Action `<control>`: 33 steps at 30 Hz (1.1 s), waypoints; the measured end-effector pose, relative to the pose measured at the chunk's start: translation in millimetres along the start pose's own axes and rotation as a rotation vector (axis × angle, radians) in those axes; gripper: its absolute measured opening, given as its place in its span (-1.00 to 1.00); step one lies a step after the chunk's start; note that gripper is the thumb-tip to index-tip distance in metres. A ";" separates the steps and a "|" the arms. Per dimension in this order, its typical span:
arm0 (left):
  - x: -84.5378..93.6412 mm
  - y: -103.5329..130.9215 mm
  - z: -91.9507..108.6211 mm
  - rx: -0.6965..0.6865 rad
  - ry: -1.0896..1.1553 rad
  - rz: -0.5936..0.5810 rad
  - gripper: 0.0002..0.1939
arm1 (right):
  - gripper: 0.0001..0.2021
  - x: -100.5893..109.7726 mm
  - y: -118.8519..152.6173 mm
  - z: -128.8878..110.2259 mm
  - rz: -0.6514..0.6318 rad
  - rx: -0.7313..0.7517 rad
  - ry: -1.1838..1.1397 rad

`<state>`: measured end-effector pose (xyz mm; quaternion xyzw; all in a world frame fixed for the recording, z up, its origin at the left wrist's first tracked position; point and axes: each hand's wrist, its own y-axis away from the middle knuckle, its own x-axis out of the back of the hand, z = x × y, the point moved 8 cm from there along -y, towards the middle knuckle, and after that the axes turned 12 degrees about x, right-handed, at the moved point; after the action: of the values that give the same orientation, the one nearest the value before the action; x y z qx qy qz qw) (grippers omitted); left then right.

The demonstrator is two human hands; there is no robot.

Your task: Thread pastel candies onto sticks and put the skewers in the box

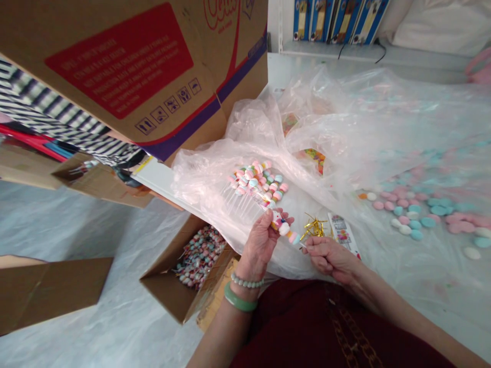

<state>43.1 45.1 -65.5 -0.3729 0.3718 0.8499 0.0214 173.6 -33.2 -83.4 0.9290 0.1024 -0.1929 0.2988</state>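
Between my hands is a marshmallow skewer (284, 228), a row of white, orange, pink and blue candies on a thin white stick. My left hand (264, 234), with a bead bracelet and a green bangle on its wrist, closes round the top end. The fingers of my right hand (326, 255) pinch at the stick's lower end. Gold twist ties (314, 226) lie just beyond my right hand, beside a printed card (342, 232). A pile of finished-looking marshmallow skewers (255, 179) rests on the plastic sheet past my left hand, sticks pointing left.
Clear plastic sheeting (264, 120) covers the table. Loose pastel marshmallows (412, 209) are spread at right, partly under plastic. A large printed carton (153, 66) stands at back left. Below the table edge, an open cardboard box (164, 286) holds many skewers (201, 255). Blue folders (339, 20) stand behind.
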 end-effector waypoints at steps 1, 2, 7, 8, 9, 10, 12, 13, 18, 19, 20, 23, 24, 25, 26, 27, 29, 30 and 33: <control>1.5 -0.7 -0.7 0.016 -0.021 0.008 -0.73 | -0.78 3.0 -0.6 -1.0 0.012 0.010 0.026; 3.0 -1.5 -1.4 0.030 -0.045 0.016 -0.70 | -0.78 6.5 -1.1 -3.5 0.033 0.038 0.077; 4.2 -3.8 -2.6 0.017 -0.051 0.055 -0.68 | -0.81 12.5 2.2 -30.4 0.128 0.317 0.647; 3.6 -3.6 -2.3 0.002 -0.037 0.071 -0.68 | -0.80 9.7 4.7 -36.5 0.142 0.379 0.789; 3.2 -2.9 -1.7 -0.016 -0.026 0.092 -0.69 | -0.79 5.5 7.4 -41.8 0.150 0.438 0.910; 2.9 -2.1 -1.1 -0.032 -0.019 0.116 -0.70 | -0.78 0.8 10.0 -46.0 0.150 0.488 0.994; 2.6 -0.4 -0.4 -0.048 -0.012 0.154 -0.72 | -0.77 -7.3 12.7 -49.2 0.117 0.536 1.015; 2.2 0.1 -0.4 -0.048 -0.009 0.159 -0.72 | -0.76 -8.7 12.3 -47.8 0.093 0.516 0.942; -1.0 -1.7 -6.3 0.044 0.028 0.080 -0.72 | -0.76 -9.4 5.7 -15.7 -0.059 0.086 0.138; -1.1 -2.1 -7.6 0.061 0.035 0.067 -0.72 | -0.74 -12.2 6.1 -10.2 -0.098 0.010 0.014; -1.3 -2.2 -8.2 0.069 0.035 0.057 -0.72 | -0.74 -14.3 6.3 -6.8 -0.121 -0.039 -0.071; -2.3 -1.1 -5.7 0.039 -0.010 0.046 -0.70 | -0.81 -11.9 3.1 -4.3 -0.074 -0.047 -0.135; -2.9 -0.1 -3.7 0.015 -0.033 0.047 -0.70 | -0.82 -9.6 1.3 -5.4 -0.039 -0.018 -0.101; -3.4 1.1 -1.3 -0.012 -0.056 0.050 -0.69 | -0.82 -6.6 -0.7 -7.6 0.004 0.022 -0.040; -3.7 2.3 1.2 -0.039 -0.077 0.058 -0.69 | -0.83 -3.2 -2.4 -11.0 0.049 0.072 0.044; -3.7 3.6 3.5 -0.063 -0.093 0.070 -0.70 | -0.83 0.2 -3.8 -15.6 0.093 0.126 0.149; -3.0 5.5 6.9 -0.098 -0.120 0.101 -0.70 | -0.84 5.6 -5.1 -27.7 0.170 0.246 0.400; -2.7 6.1 8.0 -0.110 -0.133 0.114 -0.69 | -0.85 6.4 -5.2 -33.5 0.190 0.299 0.528; -2.5 6.0 8.2 -0.131 -0.158 0.128 -0.67 | -0.83 4.7 -4.3 -44.3 0.195 0.400 0.871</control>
<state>38.0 46.7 -56.5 -0.2810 0.3356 0.8987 -0.0282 189.7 -3.0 -54.5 0.9678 0.0911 0.2266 0.0608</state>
